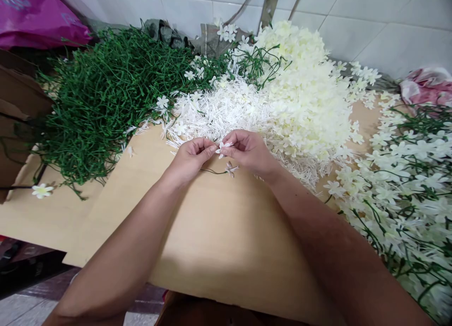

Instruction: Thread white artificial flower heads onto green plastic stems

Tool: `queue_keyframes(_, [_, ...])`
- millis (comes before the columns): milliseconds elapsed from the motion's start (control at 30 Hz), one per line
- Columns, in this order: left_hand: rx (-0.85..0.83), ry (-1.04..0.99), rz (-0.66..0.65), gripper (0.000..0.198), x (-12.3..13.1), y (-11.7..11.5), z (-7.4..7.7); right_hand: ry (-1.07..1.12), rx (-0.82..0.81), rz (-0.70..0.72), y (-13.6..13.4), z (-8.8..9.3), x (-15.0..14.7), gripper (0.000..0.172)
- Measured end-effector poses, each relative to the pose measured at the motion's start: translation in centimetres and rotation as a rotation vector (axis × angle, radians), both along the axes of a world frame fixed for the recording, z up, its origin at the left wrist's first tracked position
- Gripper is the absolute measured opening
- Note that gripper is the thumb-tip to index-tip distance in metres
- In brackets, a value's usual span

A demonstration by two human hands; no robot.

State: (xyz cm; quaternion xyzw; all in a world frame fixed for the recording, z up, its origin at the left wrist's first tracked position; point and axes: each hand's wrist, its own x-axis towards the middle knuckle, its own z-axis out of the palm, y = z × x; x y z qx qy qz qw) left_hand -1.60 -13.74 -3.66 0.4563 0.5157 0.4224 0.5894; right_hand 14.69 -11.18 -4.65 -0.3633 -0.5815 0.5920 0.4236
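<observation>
My left hand [192, 157] and my right hand [247, 152] meet over the wooden board [219, 232], fingers pinched together. Between the fingertips sits a small white plastic flower piece [222, 148]. A thin green stem [213, 171] runs from under my left hand to a second small flower [231, 168] lying just below my right hand. Just beyond my hands lies a heap of white star-shaped flower centres [219, 109].
A big tangle of green stems [106, 91] fills the left back. A mound of cream petals [303, 91] rises at the back right. Assembled flower sprigs [409, 175] pile up on the right. A single flower [42, 190] lies at far left. A white tiled wall [370, 20] stands behind, with a pink bag [35, 15] at top left.
</observation>
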Motion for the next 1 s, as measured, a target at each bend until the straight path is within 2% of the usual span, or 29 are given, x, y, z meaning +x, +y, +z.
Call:
queue_keyframes(133, [-0.003,0.012,0.008,0.039,-0.13,0.11,-0.28,-0.046,0.03,0.023,-0.15,0.15,0.07,0.04])
queue_keyframes(300, [-0.006,0.034,-0.066,0.042,-0.39,0.24,-0.19,-0.063,-0.087,0.059,-0.26,0.1,0.38,0.039])
queue_keyframes(733, [0.006,0.118,-0.094,0.018,-0.13,0.58,-0.38,-0.091,-0.107,0.023,-0.47,-0.6,-0.16,0.04])
queue_keyframes(1000, [0.005,0.137,-0.132,0.016,-0.21,0.57,-0.08,-0.131,-0.076,0.053,-0.63,-0.81,-0.37,0.039])
